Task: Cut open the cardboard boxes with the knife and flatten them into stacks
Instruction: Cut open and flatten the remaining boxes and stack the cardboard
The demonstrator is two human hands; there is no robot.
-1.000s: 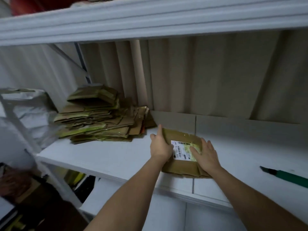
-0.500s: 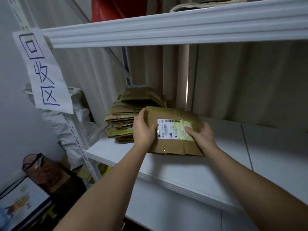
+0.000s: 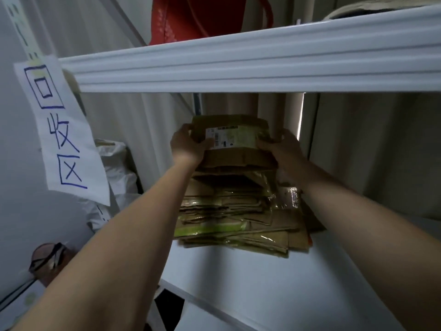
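A flattened cardboard box, judged light, fairly stiff and slick where taped, is gripped at its two short ends by the left hand and right hand, directly atop the stack on the shelf.

**Handwritten sign showing; box label too blurred to read**

A white paper sign is hanging on the rack upright at the left — three large characters in blue marker are running down it, reading 回, 收, 区. A white shipping label is sitting on the top face of the flattened cardboard box — barcodes and small print are showing there, but the print is coming out too small and blurred to read.
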